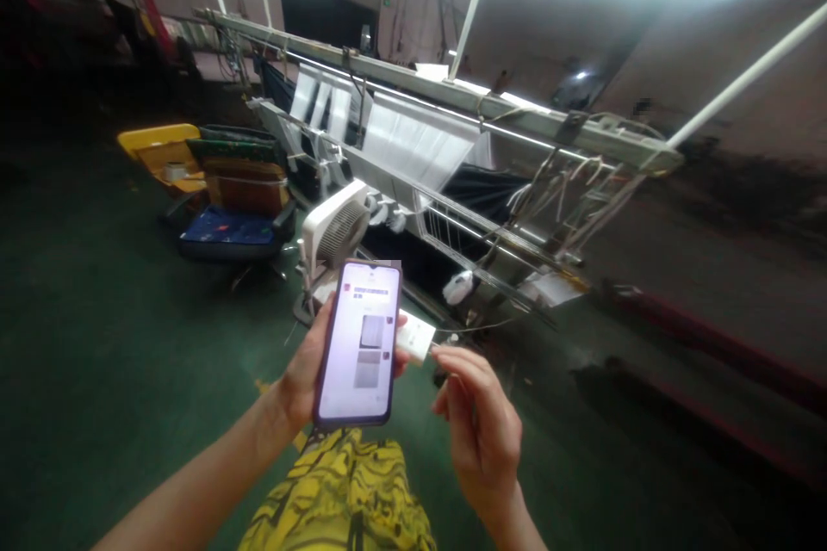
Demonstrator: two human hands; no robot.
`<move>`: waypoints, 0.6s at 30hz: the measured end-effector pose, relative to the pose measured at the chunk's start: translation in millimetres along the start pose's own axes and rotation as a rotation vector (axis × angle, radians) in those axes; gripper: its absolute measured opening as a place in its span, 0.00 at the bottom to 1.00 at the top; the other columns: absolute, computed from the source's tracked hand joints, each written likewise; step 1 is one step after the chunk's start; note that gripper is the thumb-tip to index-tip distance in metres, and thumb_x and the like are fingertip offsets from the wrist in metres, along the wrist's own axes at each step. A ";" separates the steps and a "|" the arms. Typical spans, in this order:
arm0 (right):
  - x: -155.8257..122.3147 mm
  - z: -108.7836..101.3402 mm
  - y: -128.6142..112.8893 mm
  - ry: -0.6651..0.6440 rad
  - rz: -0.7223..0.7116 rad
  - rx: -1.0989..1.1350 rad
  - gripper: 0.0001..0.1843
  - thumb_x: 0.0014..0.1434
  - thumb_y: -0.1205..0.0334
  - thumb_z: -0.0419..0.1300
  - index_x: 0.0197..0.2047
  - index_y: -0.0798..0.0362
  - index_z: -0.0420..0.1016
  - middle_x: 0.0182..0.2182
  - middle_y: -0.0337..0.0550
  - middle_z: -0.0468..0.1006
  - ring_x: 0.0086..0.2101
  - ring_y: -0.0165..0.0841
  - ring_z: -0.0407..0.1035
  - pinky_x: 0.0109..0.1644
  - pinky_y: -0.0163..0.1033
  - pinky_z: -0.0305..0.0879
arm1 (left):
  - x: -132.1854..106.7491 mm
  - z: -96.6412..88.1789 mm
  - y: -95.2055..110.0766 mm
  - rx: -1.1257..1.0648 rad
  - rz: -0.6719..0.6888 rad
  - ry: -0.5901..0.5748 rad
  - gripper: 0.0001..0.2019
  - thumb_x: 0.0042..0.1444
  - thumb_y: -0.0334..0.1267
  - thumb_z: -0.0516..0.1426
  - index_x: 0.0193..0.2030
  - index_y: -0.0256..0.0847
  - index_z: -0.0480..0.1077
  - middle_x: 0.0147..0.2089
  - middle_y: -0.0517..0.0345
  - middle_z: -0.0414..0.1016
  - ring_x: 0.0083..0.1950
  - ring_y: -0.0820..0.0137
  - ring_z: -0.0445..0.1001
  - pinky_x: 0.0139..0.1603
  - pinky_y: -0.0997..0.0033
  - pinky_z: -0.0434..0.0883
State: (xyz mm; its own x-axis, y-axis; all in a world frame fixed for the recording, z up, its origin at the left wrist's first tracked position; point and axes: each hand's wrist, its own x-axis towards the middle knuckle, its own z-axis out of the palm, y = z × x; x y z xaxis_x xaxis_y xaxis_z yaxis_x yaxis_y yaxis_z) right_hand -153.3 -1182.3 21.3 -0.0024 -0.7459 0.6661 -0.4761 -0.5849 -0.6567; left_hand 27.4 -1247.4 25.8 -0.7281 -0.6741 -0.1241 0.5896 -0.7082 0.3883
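Phone [349,374] | gripped in left hand [305,374] | right hand [481,413] near white block [417,337], hold unclear

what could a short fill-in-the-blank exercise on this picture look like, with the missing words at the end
The lit phone is held in the person's ___ grip.
Beside the chair with the blue seat, another chair has a ___ back.
The fan has a ___ casing.
The floor is ___.

Missing words: left; yellow; white; green.
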 end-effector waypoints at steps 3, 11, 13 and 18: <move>13.6 12.8 7.0 0.085 0.039 -0.071 0.16 0.60 0.75 0.48 0.47 0.52 0.68 0.44 0.47 0.68 0.23 0.23 0.64 0.24 0.31 0.66 | 20.6 -7.5 24.2 -0.006 -0.076 -0.048 0.32 0.58 0.56 0.41 0.54 0.30 0.66 0.41 0.42 0.77 0.42 0.60 0.75 0.51 0.59 0.64; 46.9 48.6 14.7 0.098 0.087 -0.205 0.18 0.60 0.75 0.47 0.50 0.50 0.66 0.48 0.47 0.66 0.25 0.23 0.66 0.27 0.32 0.68 | 61.7 -23.3 79.2 0.012 -0.285 -0.134 0.37 0.55 0.60 0.42 0.54 0.25 0.65 0.44 0.37 0.75 0.42 0.58 0.75 0.50 0.60 0.64; 51.4 55.2 14.9 0.084 0.098 -0.233 0.19 0.60 0.75 0.47 0.51 0.49 0.66 0.49 0.47 0.66 0.25 0.24 0.67 0.26 0.31 0.69 | 69.2 -25.9 88.6 0.008 -0.322 -0.135 0.36 0.55 0.60 0.42 0.54 0.26 0.65 0.45 0.37 0.75 0.42 0.58 0.75 0.50 0.59 0.65; 63.2 66.1 12.6 -0.017 0.048 -0.353 0.22 0.59 0.77 0.47 0.55 0.53 0.63 0.52 0.50 0.68 0.44 0.35 0.70 0.39 0.36 0.73 | 84.0 -30.0 103.8 -0.028 -0.372 -0.100 0.34 0.57 0.57 0.43 0.52 0.25 0.67 0.46 0.37 0.75 0.44 0.59 0.75 0.48 0.61 0.68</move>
State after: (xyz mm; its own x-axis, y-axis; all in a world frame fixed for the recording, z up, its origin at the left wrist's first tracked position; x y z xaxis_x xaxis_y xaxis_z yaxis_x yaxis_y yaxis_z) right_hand -101.4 -1257.8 31.8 -0.0192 -0.7768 0.6295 -0.7505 -0.4048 -0.5224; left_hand 37.9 -1383.9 28.3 -0.9237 -0.3475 -0.1612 0.2872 -0.9067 0.3088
